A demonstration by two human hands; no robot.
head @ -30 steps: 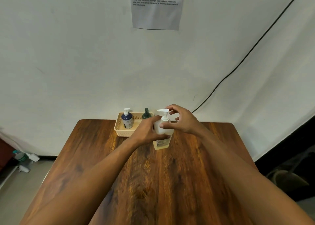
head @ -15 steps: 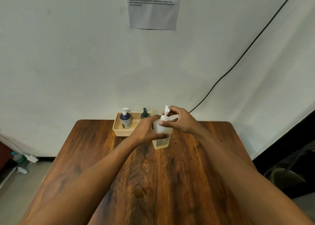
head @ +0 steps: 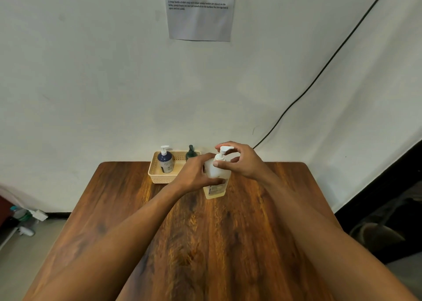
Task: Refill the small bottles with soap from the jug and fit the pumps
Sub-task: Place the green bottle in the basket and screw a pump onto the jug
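My right hand (head: 245, 161) has its fingers (head: 220, 163) pinched around the collar of the white pump (head: 222, 153), thumb low at the neck and the others curled behind the nozzle, while my left hand (head: 196, 175) is wrapped tight round the body of the clear bottle (head: 215, 184) to steady it. The bottle stands upright on the tabletop (head: 205, 243), just right of the cream basket (head: 159, 175) at the far edge, where a blue bottle (head: 166, 161) wearing a pump and a dark green bottle (head: 190, 153) stand. The pale soap inside should make the bottle bottom-heavy and steady, but I'd guess the smooth plastic is slick, more so if any soap dribbled, so a full-palm hold suits it. The pump looks light and stiff; best gripped at the collar, not the nozzle, for twisting.
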